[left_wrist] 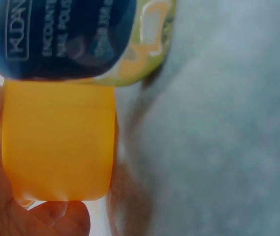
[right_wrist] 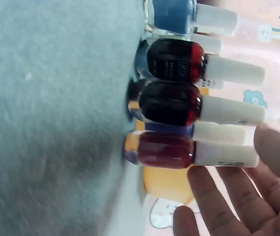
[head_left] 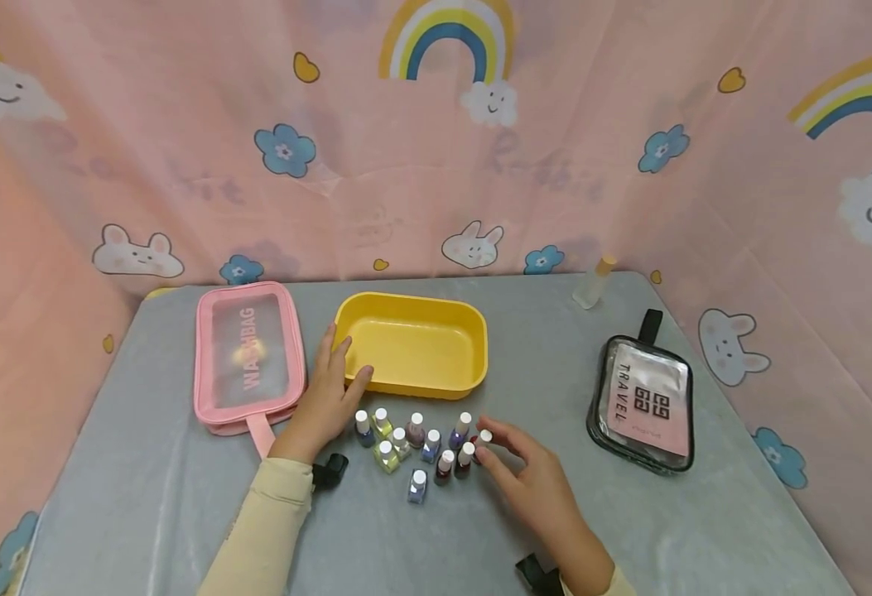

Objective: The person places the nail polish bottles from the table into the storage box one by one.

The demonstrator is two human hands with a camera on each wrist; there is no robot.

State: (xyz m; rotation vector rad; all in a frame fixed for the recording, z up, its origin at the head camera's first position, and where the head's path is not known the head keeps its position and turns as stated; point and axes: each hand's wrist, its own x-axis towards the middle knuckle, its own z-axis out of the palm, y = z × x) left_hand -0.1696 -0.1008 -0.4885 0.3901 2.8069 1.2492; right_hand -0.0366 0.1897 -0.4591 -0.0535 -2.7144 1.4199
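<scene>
Bracketing cap [right_wrist: 227, 154] of upright red bottle [right_wrist: 167, 150], left of nearer right hand [head_left: 536, 480], between fingers; cannot tell whether pinched. Resting left hand [head_left: 325, 404], spread, on yellow tray's [head_left: 421, 386] left end.

Right hand [head_left: 532, 484] kinda blocks the body of the red nail polish bottle [head_left: 484, 437] in the head view. Right wrist cam has a purple bottle [right_wrist: 171, 129] mostly stuck behind others, and the dark blue bottle [left_wrist: 61, 39] gets chopped at the left wrist view's top edge.

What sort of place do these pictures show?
Perhaps a home or staged tabletop corner: pink rainbow-printed fabric backdrop, grey-blue cloth-covered table, and white-capped glass nail polish bottles.
</scene>
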